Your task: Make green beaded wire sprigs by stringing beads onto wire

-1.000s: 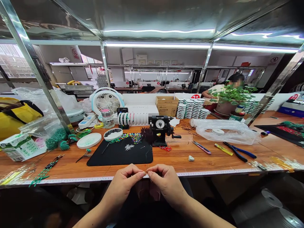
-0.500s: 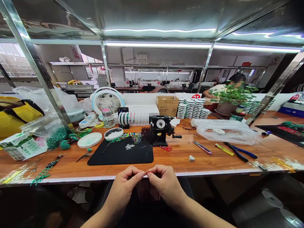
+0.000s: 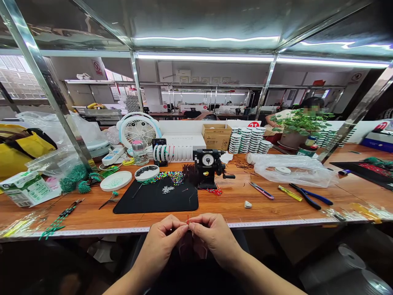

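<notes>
Just over the table's front edge, my left hand (image 3: 164, 237) and my right hand (image 3: 216, 235) meet fingertip to fingertip. Both are closed in a pinch on a thin red strand (image 3: 188, 219), whose short end sticks up between the fingertips. The rest of the strand is hidden by the fingers. Beyond the hands lies a black mat (image 3: 129, 203), bearing a small pile of whitish pieces (image 3: 168, 189) and multicoloured beads (image 3: 175, 178) along its back edge. A black hand-cranked machine with a dial (image 3: 208, 164) stands at the mat's right.
Right of the mat lie a pink-handled tool (image 3: 261, 191), a yellow-handled tool (image 3: 289, 193) and blue-handled pliers (image 3: 311, 196). White dishes (image 3: 116, 181) and green cord bundles (image 3: 76, 178) sit at left. Stacked spools (image 3: 245, 139) stand behind. A person (image 3: 310, 106) sits beyond the plant (image 3: 293, 133).
The red strand's end now shows upright between the fingertips. My hands have shifted only slightly, still together. The person at the back right has lowered their head a little.
</notes>
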The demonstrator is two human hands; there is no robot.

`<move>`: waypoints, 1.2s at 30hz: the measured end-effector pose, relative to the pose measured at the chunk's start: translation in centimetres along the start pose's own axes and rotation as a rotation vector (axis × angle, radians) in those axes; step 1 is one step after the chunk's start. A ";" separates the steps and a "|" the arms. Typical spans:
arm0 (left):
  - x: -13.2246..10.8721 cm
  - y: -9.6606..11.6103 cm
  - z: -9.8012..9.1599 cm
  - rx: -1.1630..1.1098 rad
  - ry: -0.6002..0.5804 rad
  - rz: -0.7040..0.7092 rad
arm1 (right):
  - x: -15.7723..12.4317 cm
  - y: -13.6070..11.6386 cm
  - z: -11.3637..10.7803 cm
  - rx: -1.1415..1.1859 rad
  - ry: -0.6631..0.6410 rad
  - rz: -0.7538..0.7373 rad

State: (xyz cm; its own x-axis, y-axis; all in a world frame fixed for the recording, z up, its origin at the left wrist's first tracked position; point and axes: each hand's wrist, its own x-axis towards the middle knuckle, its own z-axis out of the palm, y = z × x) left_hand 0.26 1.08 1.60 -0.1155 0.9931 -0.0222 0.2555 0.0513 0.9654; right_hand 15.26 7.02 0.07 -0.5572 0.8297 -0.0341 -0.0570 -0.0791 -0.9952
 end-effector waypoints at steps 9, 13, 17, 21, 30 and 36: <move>0.1 0.1 -0.2 0.067 -0.036 0.055 | 0.1 0.0 0.1 0.029 -0.021 0.030; 0.2 0.0 -0.2 0.075 -0.025 0.059 | 0.2 0.0 0.0 -0.038 0.019 0.003; 0.0 0.0 -0.1 0.063 -0.007 0.050 | 0.3 -0.2 0.1 -0.107 0.077 -0.005; -0.1 0.2 -0.1 0.071 0.004 0.056 | 0.1 -0.3 0.1 -0.081 0.025 -0.012; -0.1 0.2 -0.3 0.219 0.009 0.128 | 0.3 -0.2 0.0 -0.094 -0.039 0.008; 0.0 0.2 -0.3 0.222 0.011 0.123 | 0.4 -0.3 0.0 -0.117 -0.020 -0.013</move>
State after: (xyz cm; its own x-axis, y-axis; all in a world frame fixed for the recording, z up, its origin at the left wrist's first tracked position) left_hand -0.01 1.02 1.87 -0.0804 0.9921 0.0964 0.4729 -0.0471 0.8799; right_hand 15.07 7.37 0.35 -0.5736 0.8189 -0.0201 0.0318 -0.0022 -0.9995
